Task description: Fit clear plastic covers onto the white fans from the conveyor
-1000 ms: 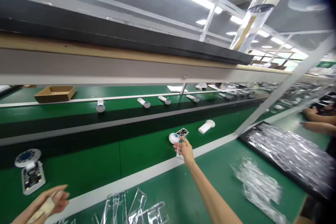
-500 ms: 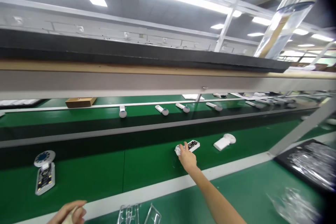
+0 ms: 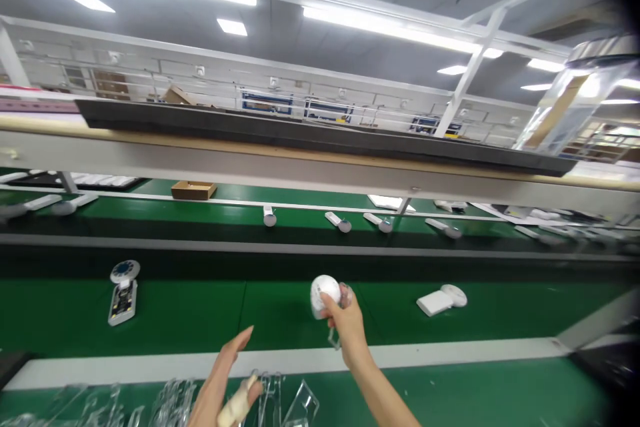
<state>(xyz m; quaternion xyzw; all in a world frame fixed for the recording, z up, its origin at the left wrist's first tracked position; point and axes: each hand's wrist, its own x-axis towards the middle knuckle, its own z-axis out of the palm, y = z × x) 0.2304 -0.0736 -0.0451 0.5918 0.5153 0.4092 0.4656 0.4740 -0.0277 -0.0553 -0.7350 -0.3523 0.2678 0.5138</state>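
Note:
My right hand [image 3: 350, 323] is raised over the green conveyor belt, its fingers wrapped round a white round-headed device [image 3: 323, 292]. A bit of clear plastic shows at those fingers; how it sits on the device I cannot make out. Lower left, my left hand [image 3: 217, 380] holds nothing, its fingers apart, and one finger wears a pale wrapping [image 3: 237, 403]. Clear plastic frames [image 3: 270, 397] lie just beside and below the left hand. Another white device with a bare circuit board [image 3: 123, 300] rests on the belt at left, and a white one [image 3: 443, 300] lies face down at right.
Beyond a grey rail, a second belt carries several white devices [image 3: 337, 221]. A brown carton [image 3: 194, 191] stands behind it. Overhead, a shelf beam [image 3: 300, 165] crosses the view. The white belt edge [image 3: 450, 350] runs in front of the bench.
My right hand has lifted the device off the belt and turned it. My left hand has moved right and further into view, with its fingers spread. The camera view has shifted.

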